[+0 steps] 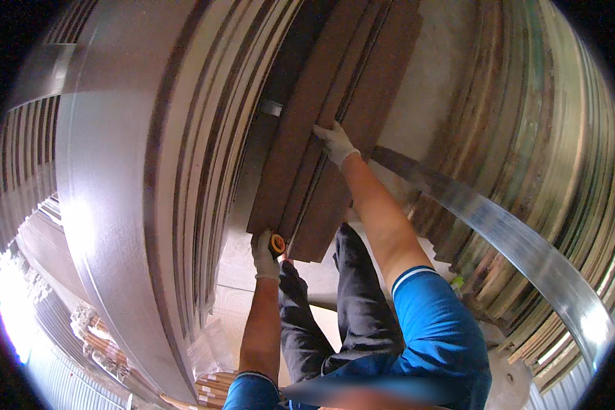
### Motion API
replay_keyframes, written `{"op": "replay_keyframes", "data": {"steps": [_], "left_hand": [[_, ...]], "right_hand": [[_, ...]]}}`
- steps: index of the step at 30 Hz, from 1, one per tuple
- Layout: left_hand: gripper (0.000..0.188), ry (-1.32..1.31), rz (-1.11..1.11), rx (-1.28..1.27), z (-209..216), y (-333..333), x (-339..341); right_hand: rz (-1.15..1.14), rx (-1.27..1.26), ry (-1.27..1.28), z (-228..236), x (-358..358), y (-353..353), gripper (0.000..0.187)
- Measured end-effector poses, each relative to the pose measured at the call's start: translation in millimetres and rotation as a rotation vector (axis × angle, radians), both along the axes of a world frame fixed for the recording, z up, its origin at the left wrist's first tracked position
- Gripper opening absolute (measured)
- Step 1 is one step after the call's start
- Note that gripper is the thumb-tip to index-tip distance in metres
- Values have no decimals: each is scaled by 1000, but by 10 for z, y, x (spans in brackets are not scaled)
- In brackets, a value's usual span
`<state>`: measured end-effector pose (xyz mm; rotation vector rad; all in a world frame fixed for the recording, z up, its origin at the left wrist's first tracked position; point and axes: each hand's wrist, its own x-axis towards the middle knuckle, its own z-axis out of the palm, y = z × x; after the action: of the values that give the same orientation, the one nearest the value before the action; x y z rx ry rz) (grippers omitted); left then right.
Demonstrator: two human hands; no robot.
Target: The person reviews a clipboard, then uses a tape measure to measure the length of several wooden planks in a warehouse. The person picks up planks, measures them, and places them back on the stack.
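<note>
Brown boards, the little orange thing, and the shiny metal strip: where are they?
Brown boards (pixel 301 137): head view, on the face of the middle board.
Orange thing (pixel 277 243): head view, on its round body, in the left hand (pixel 265 256).
Metal strip (pixel 519 239): head view, on its flat shiny face.

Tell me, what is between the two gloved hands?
Brown boards leaning in a stack. In the head view the right hand presses on them higher up, and the left hand, holding a small yellow-and-black thing, sits at their lower end.
</note>
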<state>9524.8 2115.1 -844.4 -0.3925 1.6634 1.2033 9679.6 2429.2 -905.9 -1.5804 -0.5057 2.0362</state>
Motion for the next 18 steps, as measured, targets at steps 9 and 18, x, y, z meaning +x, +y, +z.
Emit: {"op": "replay_keyframes", "data": {"steps": [9, 18], "left_hand": [[19, -95, -28, 42, -708, -210, -212], [19, -566, -74, -172, -570, -993, 319]], "right_hand": [[260, 375, -706, 450, 533, -189, 61], [111, 441, -952, 67, 707, 17, 70]]}}
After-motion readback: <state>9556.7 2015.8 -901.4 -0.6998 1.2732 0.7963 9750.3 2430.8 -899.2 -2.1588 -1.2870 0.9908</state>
